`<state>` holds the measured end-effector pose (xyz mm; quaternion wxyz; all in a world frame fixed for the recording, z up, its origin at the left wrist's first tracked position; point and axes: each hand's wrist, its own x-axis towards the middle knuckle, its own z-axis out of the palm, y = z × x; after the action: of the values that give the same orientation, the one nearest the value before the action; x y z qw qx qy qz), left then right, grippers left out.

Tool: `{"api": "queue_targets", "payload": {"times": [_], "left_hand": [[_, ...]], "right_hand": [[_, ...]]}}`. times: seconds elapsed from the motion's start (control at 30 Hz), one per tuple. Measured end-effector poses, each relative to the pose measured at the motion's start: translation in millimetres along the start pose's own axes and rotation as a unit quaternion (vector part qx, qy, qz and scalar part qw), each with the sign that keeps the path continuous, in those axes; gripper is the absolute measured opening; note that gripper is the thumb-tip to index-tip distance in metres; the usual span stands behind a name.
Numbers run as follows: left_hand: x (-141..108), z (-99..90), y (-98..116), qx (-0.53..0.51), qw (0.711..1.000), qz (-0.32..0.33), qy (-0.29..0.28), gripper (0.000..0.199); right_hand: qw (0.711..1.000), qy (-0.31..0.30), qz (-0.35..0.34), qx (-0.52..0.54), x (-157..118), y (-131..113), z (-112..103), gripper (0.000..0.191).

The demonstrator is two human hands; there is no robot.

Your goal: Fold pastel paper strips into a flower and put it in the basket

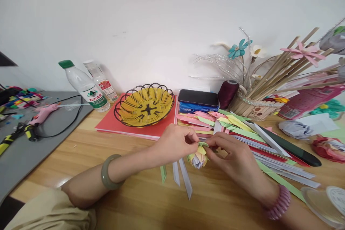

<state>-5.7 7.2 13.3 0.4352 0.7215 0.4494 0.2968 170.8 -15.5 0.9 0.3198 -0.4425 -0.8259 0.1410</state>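
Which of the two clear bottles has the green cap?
The left bottle, with the green-and-white label. The other bottle, just right of it, has a whitish cap and a red-and-white label.

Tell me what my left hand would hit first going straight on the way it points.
Likely the paper flower at its fingertips, then your right hand; exact depth is unclear.
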Motion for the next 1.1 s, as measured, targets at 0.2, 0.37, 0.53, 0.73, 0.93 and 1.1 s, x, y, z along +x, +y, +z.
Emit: {"api": "queue_targets", "payload": {"times": [0.2,0.37,0.53,0.73,0.93,1.1], "left_hand": [[5.8,-7.1,2.3,-0.069,0.997,0.019,-0.041,0.015],[13.6,-14.0,0.2,-0.220,0.959,-0.008,-0.180,0.051],[7.5,-10.1,2.3,-0.136,0.971,-0.028,-0.193,0.081],[5.2,-4.3,3.3,-0.030,0.994,0.103,-0.030,0.057],[4.7,-1.6,-1.2,0.059,0.987,0.137,0.060,0.043],[2.9,-0.4,1.6,0.010,0.996,0.086,0.018,0.046]], "right_hand": [[0.995,0.062,-0.071,-0.035,0.2,0.3,-4.5,0.009],[0.967,0.129,-0.174,-0.133,-1.8,4.0,-13.0,0.014],[0.954,0.107,-0.233,-0.156,-8.1,8.5,-13.9,0.030],[0.991,0.132,-0.027,-0.026,0.3,-2.0,-12.6,0.008],[0.949,-0.085,0.177,0.245,9.2,-9.1,-15.6,0.027],[0.908,-0.099,0.220,0.342,9.2,-2.9,-10.5,0.027]]}}
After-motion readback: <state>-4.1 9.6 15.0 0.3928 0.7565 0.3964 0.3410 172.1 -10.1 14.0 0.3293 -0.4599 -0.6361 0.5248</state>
